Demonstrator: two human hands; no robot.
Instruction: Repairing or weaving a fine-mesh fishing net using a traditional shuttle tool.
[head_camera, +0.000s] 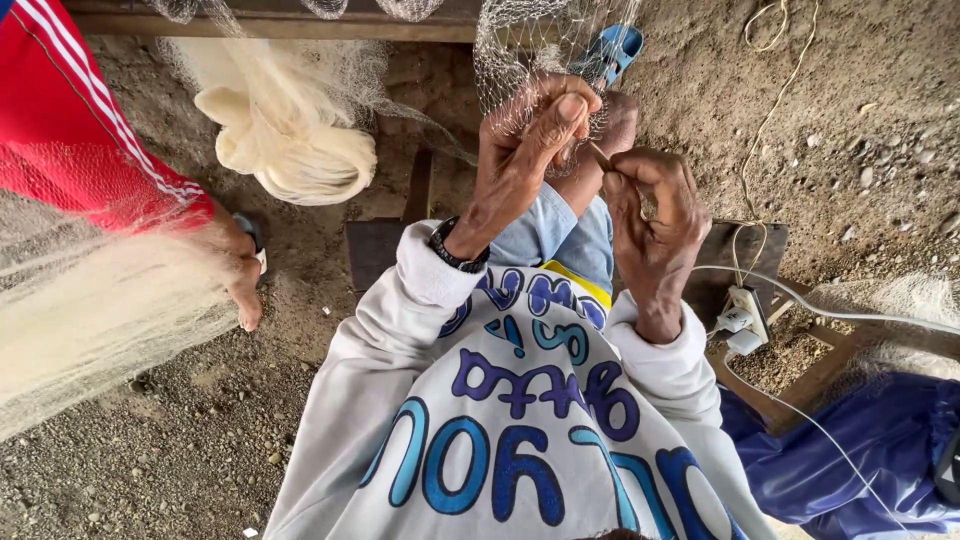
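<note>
Nearest the camera was the person's white sweatshirt (520, 420) with large blue and purple lettering, its sleeves pushed toward the wrists. A dark wristwatch (457, 250) sat on the left wrist. Above it, the left hand (520, 160) was raised, its fingers closed in a pinch on the fine mesh of a fishing net (520, 50) that hung from a wooden beam (270, 20) at the top of the view. The right hand (655, 220) sat just beside it, fingers curled narrowly around a thin netting needle (598, 154), whose tip pointed toward the left thumb and the held mesh. Behind the hands were the person's knee in blue jeans (560, 235) and a foot in a blue sandal (610, 50).

To the left, a second person in a red garment with white stripes (80, 120) stood by a pale heap of net (90, 320), and a bundle of cream twine (290, 140) hung nearby. On the right, a white power strip (745, 315) lay on a board, near blue cloth (860, 450), all on gravelly dirt ground (150, 450).
</note>
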